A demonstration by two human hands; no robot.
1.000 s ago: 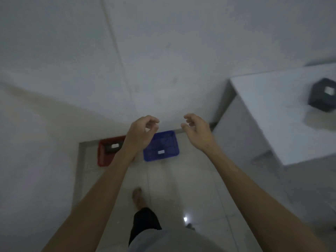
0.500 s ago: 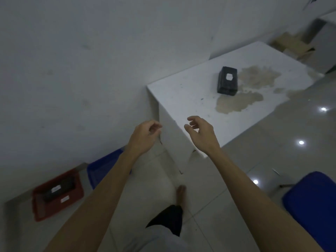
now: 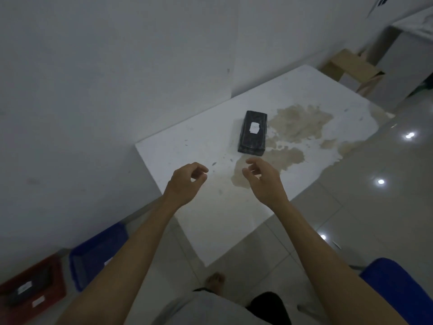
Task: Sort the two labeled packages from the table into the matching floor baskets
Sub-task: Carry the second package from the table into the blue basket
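Observation:
A black package with a white label lies on the white table, beside a brown stain. My left hand and my right hand hover over the table's near part, both empty with fingers loosely curled and apart. The right hand is a short way in front of the package, not touching it. On the floor at lower left stand a red basket holding another black labeled package and a blue basket next to it, partly hidden by my left forearm.
A blue seat is at lower right. Cardboard boxes and a second white table stand at the far right. The wall runs along the table's left side. My bare foot is on the glossy tiled floor.
My view has swung from the floor baskets to the table. The table and black package are now close and central, and both empty hands are over the tabletop.

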